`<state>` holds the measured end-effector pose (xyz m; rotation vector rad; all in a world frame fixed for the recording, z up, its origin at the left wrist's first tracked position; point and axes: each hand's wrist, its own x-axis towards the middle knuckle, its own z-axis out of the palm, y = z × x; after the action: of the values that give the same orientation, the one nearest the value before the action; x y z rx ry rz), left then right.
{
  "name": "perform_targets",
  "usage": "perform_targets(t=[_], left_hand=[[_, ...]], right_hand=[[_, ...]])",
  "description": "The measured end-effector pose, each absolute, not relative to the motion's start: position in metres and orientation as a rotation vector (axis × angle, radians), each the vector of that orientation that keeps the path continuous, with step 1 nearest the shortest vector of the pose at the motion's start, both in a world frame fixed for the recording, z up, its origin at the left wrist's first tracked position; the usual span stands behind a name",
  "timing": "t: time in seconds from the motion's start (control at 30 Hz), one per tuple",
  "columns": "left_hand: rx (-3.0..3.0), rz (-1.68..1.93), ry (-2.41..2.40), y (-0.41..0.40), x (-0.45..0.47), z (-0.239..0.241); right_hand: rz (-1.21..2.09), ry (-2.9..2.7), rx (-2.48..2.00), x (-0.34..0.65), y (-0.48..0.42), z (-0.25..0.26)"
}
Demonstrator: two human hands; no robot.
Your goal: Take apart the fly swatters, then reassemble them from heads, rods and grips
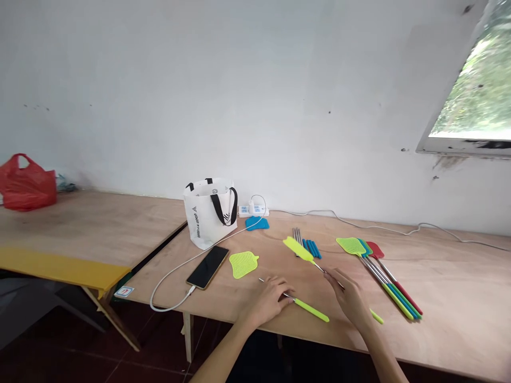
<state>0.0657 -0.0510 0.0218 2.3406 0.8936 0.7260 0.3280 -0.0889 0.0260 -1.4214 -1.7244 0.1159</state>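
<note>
**Bare forearms (225,351) foremost, 1 swatter (298,248) and 1 lime-handled rod (311,309) in hand**

Pinching the swatter by its metal shaft between right thumb and fingers, right hand (347,295) well bent; probably held there for balance, with the lime head angled up and leftward over the table (459,298).

Curling the left hand (273,298) low, thumb and fingers closed around the lime-handled rod; bare tip peeking out past the knuckles, toward a loose lime head (243,264) lying flat near the phone (207,267). Likely held low for the table's support.

Laid to the right, well apart from the loose pieces: a bundle of swatters (377,272) in lime, blue, green and red, heads all pointing the same way, perhaps for tidiness.

Grouped beyond the raised swatter: blue handles (312,248) beside metal rods (297,235), seemingly like with like. Set near the power strip (255,210), a blue head (257,223).
</note>
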Motion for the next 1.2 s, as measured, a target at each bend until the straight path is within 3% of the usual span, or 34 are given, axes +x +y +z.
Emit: perform_targets(t=[0.37,0.8,1.07,1.2], left_hand=[[2.394,0.771,0.997,-0.05,0.072,0.01],[2.34,0.825,0.906,-0.048,0.071,0.008],[2.061,0.831,0.704,-0.046,0.057,0.036],[2.111,1.023,0.997,-0.026,0.023,0.047]], right_hand=[[-0.05,-1.982,-1.418,0.284,-0.082,-0.005],[0.341,-2.028,-1.273,0.276,-0.051,-0.003],[0.195,-2.09,-1.327,0.278,-0.077,0.001],[0.133,-2.139,-1.336,0.281,-0.095,0.002]])
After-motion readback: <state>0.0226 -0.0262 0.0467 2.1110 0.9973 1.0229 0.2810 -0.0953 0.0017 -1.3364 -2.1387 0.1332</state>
